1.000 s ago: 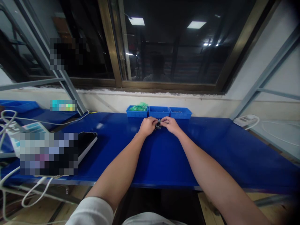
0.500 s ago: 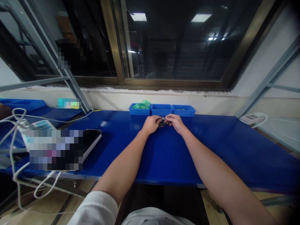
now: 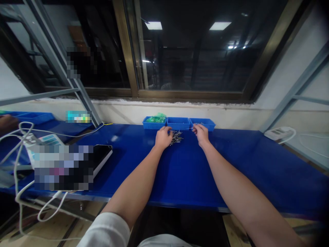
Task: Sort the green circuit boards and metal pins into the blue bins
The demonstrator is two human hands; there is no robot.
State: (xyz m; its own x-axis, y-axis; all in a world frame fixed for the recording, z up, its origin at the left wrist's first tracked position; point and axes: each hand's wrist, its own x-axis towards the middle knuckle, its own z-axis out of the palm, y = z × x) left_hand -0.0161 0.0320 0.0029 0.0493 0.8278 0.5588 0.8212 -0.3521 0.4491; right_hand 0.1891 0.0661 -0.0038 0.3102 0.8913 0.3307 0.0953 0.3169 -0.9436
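Observation:
A loose pile of thin metal pins (image 3: 176, 138) lies on the blue tabletop. Beside its left edge is my left hand (image 3: 163, 138), fingers curled but apart; I see nothing held in it. To the right of the pile, my right hand (image 3: 201, 134) pinches a slim silver pin (image 3: 191, 128) that points left, in front of the bins. The middle blue bin (image 3: 178, 128) shows almost no contents. In the right blue bin (image 3: 209, 127) lie a few thin metal pieces, and the left blue bin (image 3: 147, 126) holds green plastic packets (image 3: 157, 118).
A phone-like device (image 3: 102, 156) and white cables (image 3: 19, 161) occupy the left side. Another person's hand (image 3: 9, 124) is at the far left by more blue trays (image 3: 38, 118). A white power strip (image 3: 278, 133) sits right. Grey metal posts (image 3: 88, 106) flank the table.
My hands were together over the pile and have moved apart. The right hand has gone right with a pin, while the left stays at the pile, which is now more exposed.

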